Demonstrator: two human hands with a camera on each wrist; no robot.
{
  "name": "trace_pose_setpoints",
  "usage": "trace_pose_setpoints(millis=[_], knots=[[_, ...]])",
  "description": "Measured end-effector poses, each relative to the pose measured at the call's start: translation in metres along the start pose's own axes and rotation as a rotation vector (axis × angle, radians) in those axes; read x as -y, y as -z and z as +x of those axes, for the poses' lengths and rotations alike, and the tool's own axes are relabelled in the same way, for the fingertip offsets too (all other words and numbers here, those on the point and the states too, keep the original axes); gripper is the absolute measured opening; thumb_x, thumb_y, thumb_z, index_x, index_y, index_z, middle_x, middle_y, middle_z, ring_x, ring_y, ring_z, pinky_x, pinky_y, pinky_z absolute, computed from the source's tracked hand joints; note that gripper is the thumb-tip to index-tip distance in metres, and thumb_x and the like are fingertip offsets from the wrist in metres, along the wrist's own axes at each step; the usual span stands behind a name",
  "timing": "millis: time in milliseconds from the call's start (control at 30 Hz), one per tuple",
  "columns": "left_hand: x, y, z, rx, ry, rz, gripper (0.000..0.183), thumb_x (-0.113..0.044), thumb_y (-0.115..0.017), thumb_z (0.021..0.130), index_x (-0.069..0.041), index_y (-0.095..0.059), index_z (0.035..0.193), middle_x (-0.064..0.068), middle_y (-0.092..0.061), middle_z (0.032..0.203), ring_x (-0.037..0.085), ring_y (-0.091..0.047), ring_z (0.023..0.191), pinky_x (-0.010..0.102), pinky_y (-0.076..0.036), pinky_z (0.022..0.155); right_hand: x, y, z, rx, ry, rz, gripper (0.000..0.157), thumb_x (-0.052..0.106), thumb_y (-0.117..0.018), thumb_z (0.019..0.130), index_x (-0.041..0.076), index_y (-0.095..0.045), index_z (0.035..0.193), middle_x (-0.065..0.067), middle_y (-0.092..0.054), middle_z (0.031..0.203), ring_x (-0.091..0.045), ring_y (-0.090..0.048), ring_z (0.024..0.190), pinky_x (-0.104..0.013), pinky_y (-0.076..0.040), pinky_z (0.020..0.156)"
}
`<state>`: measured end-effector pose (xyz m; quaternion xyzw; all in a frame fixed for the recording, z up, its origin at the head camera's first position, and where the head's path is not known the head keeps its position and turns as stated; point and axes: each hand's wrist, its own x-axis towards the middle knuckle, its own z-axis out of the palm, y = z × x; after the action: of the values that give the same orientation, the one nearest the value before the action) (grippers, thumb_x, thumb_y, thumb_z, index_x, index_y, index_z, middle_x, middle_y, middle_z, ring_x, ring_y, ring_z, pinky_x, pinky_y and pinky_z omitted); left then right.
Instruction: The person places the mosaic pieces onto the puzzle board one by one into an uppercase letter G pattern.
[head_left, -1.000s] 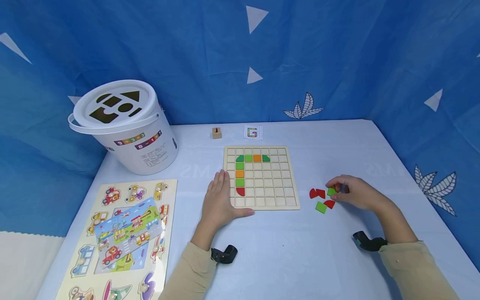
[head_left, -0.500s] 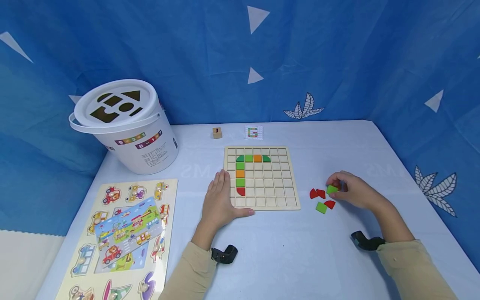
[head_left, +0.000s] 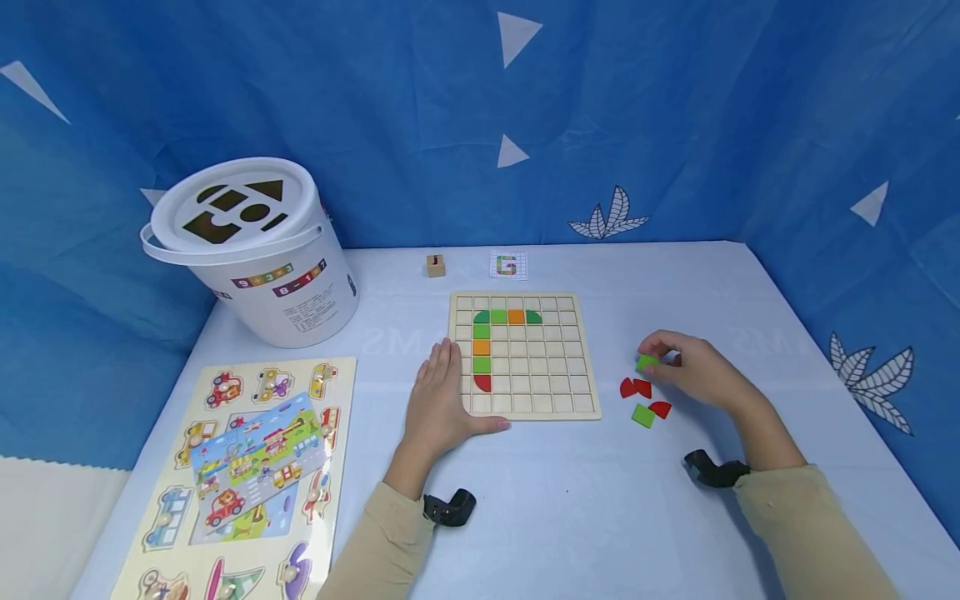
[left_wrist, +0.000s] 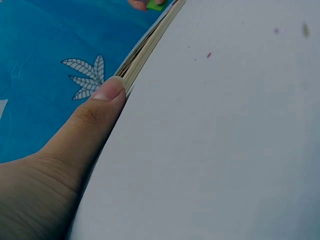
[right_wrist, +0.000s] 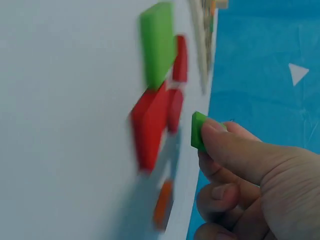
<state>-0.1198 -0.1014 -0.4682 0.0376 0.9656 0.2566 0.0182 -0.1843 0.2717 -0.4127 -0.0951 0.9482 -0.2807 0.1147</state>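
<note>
My right hand (head_left: 693, 371) pinches a green square tile (head_left: 646, 363) between thumb and fingers, raised off the table; the right wrist view shows the same green tile (right_wrist: 198, 131) at the fingertips. Below it lie red quarter-round pieces (head_left: 642, 387) and another green square (head_left: 642, 416). An orange piece (right_wrist: 163, 205) shows in the right wrist view; in the head view the hand hides it. My left hand (head_left: 438, 408) rests with straight fingers along the left edge of the wooden grid board (head_left: 551, 404), its thumb (left_wrist: 110, 92) at the near edge. Green, orange and red pieces (head_left: 482, 347) sit in the board's cells.
A small card (head_left: 508, 265) with a coloured G pattern and a wooden block (head_left: 435, 266) lie behind the board. At left stand a white lidded bucket (head_left: 285, 300) and a vehicle puzzle board (head_left: 341, 417) with picture cards on it. A blue curtain (head_left: 420, 125) closes the back.
My right hand has lifted the green tile from beside the loose pieces and moved left and away toward the back. The left hand and the board stay put.
</note>
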Motion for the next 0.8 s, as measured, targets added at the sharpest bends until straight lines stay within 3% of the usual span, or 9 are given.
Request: trace_pose_setpoints(millis=[167, 367, 667, 800], knots=[[0.0, 0.0, -0.001, -0.005, -0.009, 0.005, 0.142, -0.077, -0.08, 0.056, -0.005, -0.014, 0.159, 0.01, -0.007, 0.169, 0.024, -0.003, 0.157, 0.046, -0.012, 0.127, 0.021, -0.009, 0.013, 0.017, 0.029, 0.044, 0.032, 0.017, -0.077, 0.087, 0.013, -0.064, 0.117, -0.012, -0.065, 0.11, -0.025, -0.056, 0.085, -0.027, -0.053, 0.065], [0.0, 0.001, 0.0, 0.013, -0.003, 0.014, 0.142, -0.078, -0.079, 0.057, -0.006, -0.012, 0.159, 0.009, -0.005, 0.169, 0.023, -0.001, 0.157, 0.044, -0.01, 0.127, 0.055, -0.03, 0.026, 0.082, 0.128, 0.087, 0.026, 0.018, -0.075, 0.089, 0.016, -0.065, 0.114, -0.007, -0.066, 0.106, -0.022, -0.053, 0.072, -0.028, -0.049, 0.053], [0.0, 0.001, 0.001, 0.019, 0.003, 0.02, 0.142, -0.08, -0.077, 0.057, -0.006, -0.012, 0.16, 0.008, -0.005, 0.169, 0.023, -0.001, 0.157, 0.044, -0.01, 0.127, 0.106, -0.072, 0.04, 0.168, 0.272, 0.131, 0.022, 0.019, -0.076, 0.088, 0.02, -0.067, 0.108, 0.003, -0.065, 0.094, -0.017, -0.055, 0.076, -0.029, -0.05, 0.069], [0.0, 0.001, 0.001, 0.017, -0.001, 0.024, 0.142, -0.081, -0.076, 0.057, -0.006, -0.012, 0.159, 0.008, -0.006, 0.169, 0.024, -0.001, 0.157, 0.044, -0.01, 0.127, 0.123, -0.088, 0.042, 0.194, 0.296, 0.133, 0.023, 0.02, -0.078, 0.087, 0.021, -0.067, 0.107, 0.006, -0.064, 0.092, -0.016, -0.057, 0.078, -0.029, -0.052, 0.073]])
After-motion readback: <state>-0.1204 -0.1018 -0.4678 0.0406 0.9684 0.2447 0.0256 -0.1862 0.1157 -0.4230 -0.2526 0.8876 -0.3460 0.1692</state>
